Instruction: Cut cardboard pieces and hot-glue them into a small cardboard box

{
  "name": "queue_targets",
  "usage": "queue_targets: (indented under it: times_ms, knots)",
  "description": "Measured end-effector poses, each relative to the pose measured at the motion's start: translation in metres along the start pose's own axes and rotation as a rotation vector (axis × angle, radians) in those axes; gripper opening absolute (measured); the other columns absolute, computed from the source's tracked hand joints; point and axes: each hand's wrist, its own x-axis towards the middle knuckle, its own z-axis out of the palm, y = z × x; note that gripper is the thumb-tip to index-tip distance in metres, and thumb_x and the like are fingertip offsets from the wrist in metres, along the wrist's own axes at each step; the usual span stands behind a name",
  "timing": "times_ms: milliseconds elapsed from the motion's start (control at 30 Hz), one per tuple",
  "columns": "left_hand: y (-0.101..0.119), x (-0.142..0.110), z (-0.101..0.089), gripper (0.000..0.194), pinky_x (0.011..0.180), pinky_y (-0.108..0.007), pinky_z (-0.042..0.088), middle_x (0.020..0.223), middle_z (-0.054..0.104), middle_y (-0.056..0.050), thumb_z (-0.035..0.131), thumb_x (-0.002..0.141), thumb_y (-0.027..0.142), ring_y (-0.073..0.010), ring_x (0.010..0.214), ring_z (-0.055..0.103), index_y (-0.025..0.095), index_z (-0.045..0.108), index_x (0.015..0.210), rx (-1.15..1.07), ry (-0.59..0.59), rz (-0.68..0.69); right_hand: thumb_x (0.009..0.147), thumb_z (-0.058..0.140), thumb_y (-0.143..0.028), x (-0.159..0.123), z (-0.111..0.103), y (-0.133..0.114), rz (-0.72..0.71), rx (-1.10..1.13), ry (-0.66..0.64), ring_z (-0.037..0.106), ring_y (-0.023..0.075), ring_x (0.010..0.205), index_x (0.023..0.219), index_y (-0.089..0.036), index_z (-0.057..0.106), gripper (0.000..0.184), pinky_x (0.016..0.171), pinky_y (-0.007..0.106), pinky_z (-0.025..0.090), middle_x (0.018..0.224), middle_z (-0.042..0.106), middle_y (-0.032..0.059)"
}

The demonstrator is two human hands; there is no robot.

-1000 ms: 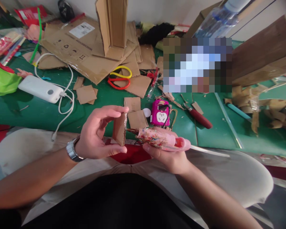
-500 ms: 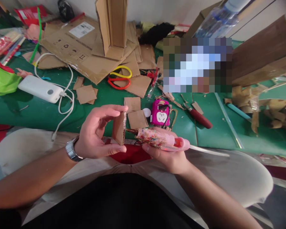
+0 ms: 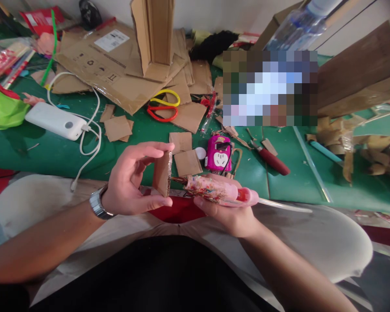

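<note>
My left hand (image 3: 126, 184) pinches the cardboard piece (image 3: 161, 175); my right hand (image 3: 232, 219) grips the glue gun (image 3: 211, 188). If it slips, the nozzle (image 3: 180, 180) could burn my fingers (image 3: 159, 148).

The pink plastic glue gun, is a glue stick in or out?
In: a translucent glue stick juts from the rear of the pink plastic glue gun in the right hand.

speckled pink glue gun (image 3: 214, 190), brown cardboard piece (image 3: 160, 175), magenta-and-white adapter (image 3: 218, 154), green tabletop (image 3: 144, 134)
</note>
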Motion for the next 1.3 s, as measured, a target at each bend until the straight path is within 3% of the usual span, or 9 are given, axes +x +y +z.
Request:
queue_targets:
  times_ms: [167, 367, 533, 733, 967, 1133, 1300]
  knots:
    - [-0.0026, 0.0, -0.0007, 0.104, 0.115, -0.039, 0.068, 0.152, 0.071, -0.015, 0.113, 0.063, 0.028, -0.0334, 0.146, 0.071, 0.025, 0.064, 0.154, -0.021, 0.006, 0.031, 0.099, 0.082, -0.026, 0.0001, 0.0006, -0.0001, -0.018, 0.034, -0.002, 0.08, 0.02, 0.079, 0.106, -0.021, 0.079, 0.009, 0.068, 0.03, 0.067, 0.098, 0.087, 0.0061]
    - [-0.0027, -0.0005, -0.0002, 0.103, 0.115, -0.041, 0.067, 0.153, 0.071, -0.014, 0.113, 0.064, 0.03, -0.0335, 0.146, 0.071, 0.027, 0.064, 0.154, -0.012, 0.016, 0.012, 0.101, 0.083, -0.037, -0.0007, -0.0001, 0.0006, 0.002, -0.022, -0.006, 0.074, 0.0196, 0.072, 0.099, -0.021, 0.078, 0.017, 0.061, 0.031, 0.063, 0.088, 0.082, 0.005]
    - [-0.003, -0.0011, 0.0, 0.1, 0.114, -0.042, 0.069, 0.153, 0.071, -0.012, 0.112, 0.067, 0.033, -0.0329, 0.146, 0.071, 0.031, 0.063, 0.155, 0.02, 0.016, 0.002, 0.103, 0.081, -0.035, -0.0023, -0.0007, 0.0018, -0.011, -0.011, -0.027, 0.076, 0.0208, 0.075, 0.1, -0.021, 0.077, 0.014, 0.063, 0.032, 0.063, 0.09, 0.082, 0.0059]
    - [-0.0013, -0.0022, 0.0008, 0.094, 0.113, -0.044, 0.07, 0.149, 0.072, -0.016, 0.112, 0.068, 0.035, -0.0346, 0.144, 0.072, 0.027, 0.065, 0.149, 0.017, 0.045, -0.027, 0.103, 0.081, -0.04, -0.0031, -0.0008, 0.0019, 0.013, -0.039, -0.028, 0.075, 0.0206, 0.074, 0.093, -0.02, 0.076, 0.022, 0.062, 0.031, 0.063, 0.09, 0.082, 0.007]
    - [-0.0013, 0.0002, 0.0022, 0.094, 0.112, -0.04, 0.07, 0.149, 0.072, -0.016, 0.111, 0.069, 0.036, -0.0328, 0.143, 0.073, 0.026, 0.065, 0.15, 0.011, 0.038, 0.01, 0.101, 0.081, -0.036, -0.0019, -0.0015, 0.0015, -0.007, -0.046, -0.009, 0.071, 0.0191, 0.069, 0.094, -0.022, 0.076, 0.016, 0.059, 0.031, 0.06, 0.083, 0.078, 0.0037]
    - [-0.0001, -0.0003, 0.0026, 0.095, 0.11, -0.042, 0.071, 0.149, 0.073, -0.016, 0.112, 0.067, 0.036, -0.033, 0.141, 0.074, 0.028, 0.065, 0.149, 0.031, 0.035, -0.008, 0.099, 0.081, -0.026, -0.0006, -0.0006, 0.001, -0.029, -0.03, 0.006, 0.077, 0.0202, 0.074, 0.1, -0.023, 0.078, 0.004, 0.064, 0.031, 0.064, 0.089, 0.082, 0.0038]
    - [0.0014, -0.0009, 0.0017, 0.097, 0.111, -0.041, 0.071, 0.149, 0.072, -0.015, 0.112, 0.068, 0.037, -0.0327, 0.142, 0.073, 0.029, 0.065, 0.152, 0.027, 0.014, -0.014, 0.1, 0.081, -0.024, 0.0017, 0.0001, -0.0009, -0.042, -0.021, 0.01, 0.083, 0.0226, 0.082, 0.104, -0.024, 0.08, 0.005, 0.07, 0.032, 0.069, 0.096, 0.086, 0.0046]
